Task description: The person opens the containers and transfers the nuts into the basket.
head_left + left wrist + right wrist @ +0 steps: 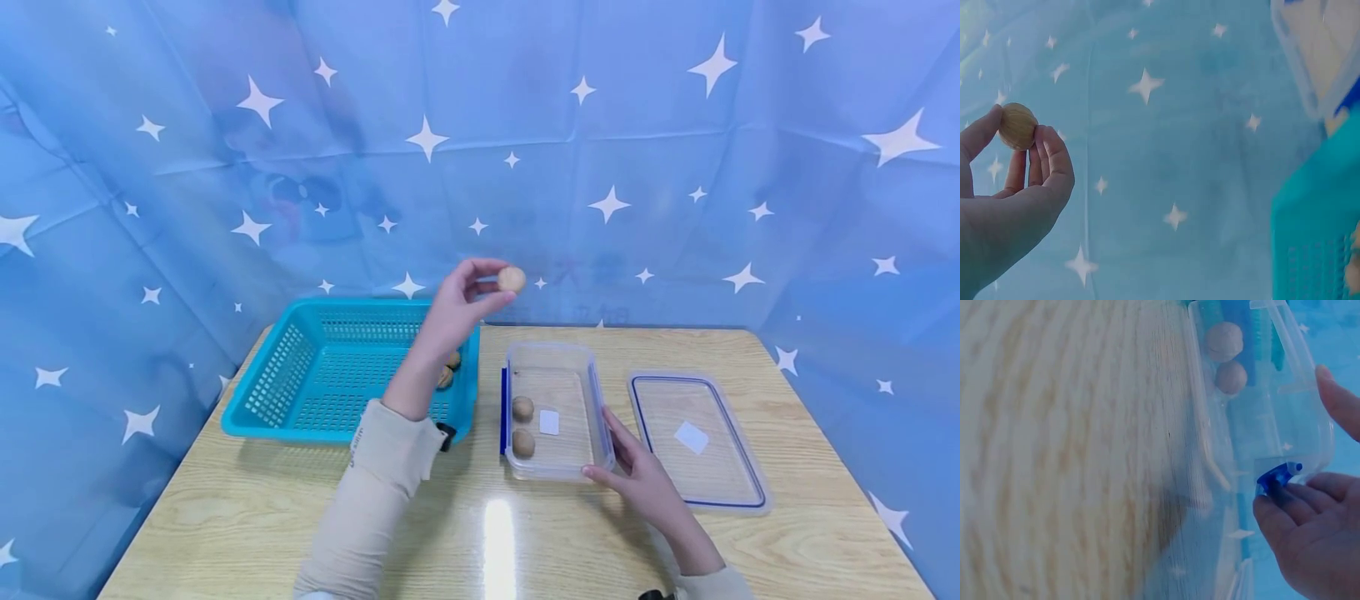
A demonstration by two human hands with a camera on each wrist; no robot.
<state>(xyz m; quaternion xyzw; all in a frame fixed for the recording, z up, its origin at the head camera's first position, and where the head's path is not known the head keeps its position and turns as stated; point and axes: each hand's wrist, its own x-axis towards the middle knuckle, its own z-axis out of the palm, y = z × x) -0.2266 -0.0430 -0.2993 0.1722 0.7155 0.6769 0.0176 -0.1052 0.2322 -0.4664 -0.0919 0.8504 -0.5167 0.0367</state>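
Note:
My left hand [457, 304] pinches a walnut [512, 280] between thumb and fingertips, raised above the back edge of the table. In the left wrist view the walnut [1018, 127] is round, pale brown and lightly ridged. My right hand [643, 482] holds the right side of a clear plastic box [573, 471], thumb at the front corner and fingers by a blue latch [1280, 475]. Two walnuts [522, 408] lie along the box's left wall. Beyond my left forearm, a turquoise basket [311, 433] has a few walnuts [445, 377] at its right end, partly hidden by the arm.
A clear lid [738, 458] with a blue seal lies on the wooden table [225, 517], right of the box. A white label [549, 422] shows in the box. Behind the table hangs a blue curtain [510, 200] with white stars.

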